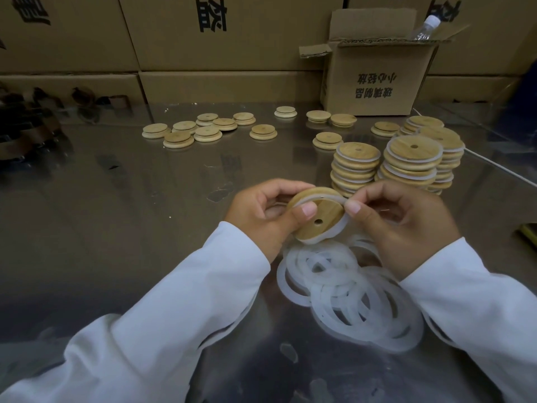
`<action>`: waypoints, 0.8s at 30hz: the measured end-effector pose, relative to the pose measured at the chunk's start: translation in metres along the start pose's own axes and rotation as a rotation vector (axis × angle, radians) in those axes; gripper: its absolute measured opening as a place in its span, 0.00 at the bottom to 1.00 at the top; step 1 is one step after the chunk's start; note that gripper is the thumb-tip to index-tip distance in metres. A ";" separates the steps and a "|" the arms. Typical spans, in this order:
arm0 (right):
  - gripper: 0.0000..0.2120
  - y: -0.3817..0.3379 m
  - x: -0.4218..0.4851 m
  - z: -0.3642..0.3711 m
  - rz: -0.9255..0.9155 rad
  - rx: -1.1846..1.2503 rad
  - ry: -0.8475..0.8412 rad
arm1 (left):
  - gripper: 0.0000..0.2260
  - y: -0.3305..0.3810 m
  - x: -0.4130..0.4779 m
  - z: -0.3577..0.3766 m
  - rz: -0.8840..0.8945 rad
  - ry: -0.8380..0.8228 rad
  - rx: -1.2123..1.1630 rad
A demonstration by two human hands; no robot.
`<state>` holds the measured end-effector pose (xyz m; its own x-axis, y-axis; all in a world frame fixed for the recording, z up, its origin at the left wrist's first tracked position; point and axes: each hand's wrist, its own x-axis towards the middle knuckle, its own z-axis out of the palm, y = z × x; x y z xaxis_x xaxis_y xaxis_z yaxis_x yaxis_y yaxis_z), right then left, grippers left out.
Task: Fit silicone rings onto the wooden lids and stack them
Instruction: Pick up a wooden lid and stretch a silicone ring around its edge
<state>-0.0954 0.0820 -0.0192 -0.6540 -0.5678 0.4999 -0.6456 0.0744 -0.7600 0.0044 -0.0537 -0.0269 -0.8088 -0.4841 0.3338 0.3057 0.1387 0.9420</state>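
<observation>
Gripping the lid [315, 218] at centre frame, left hand [261, 216] should steady it while right hand [398, 219], pinching the ring [337, 231], stretches it evenly round.

The left hand [261, 216] holds a wooden lid [316, 218] (it has a small hole). The right hand [406, 225] pinches a white ring [338, 228] on its edge, above loose rings [348, 292].

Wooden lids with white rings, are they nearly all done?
Partway. Done: several stacks of ringed round wooden lids on the right. In hand: the left grip holds one round wooden lid while the right grip pinches a white silicone ring partly stretched around it. Left: about a dozen bare wooden lids scattered behind, plus a pile of loose translucent rings.
</observation>
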 end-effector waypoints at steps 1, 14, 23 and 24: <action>0.09 0.000 0.000 0.000 0.000 0.002 0.001 | 0.09 0.000 0.000 0.000 -0.004 -0.002 0.003; 0.08 -0.003 0.002 0.003 0.035 0.041 -0.034 | 0.08 0.005 0.005 -0.004 -0.058 0.050 0.017; 0.09 0.004 0.003 0.005 0.085 0.086 0.005 | 0.08 0.004 0.005 -0.002 -0.053 0.061 0.053; 0.09 0.005 0.002 0.005 0.098 0.098 0.009 | 0.08 0.003 0.003 -0.002 -0.049 0.056 0.060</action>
<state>-0.0984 0.0771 -0.0240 -0.7162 -0.5540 0.4246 -0.5368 0.0485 -0.8423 0.0036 -0.0564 -0.0226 -0.7924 -0.5387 0.2861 0.2345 0.1639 0.9582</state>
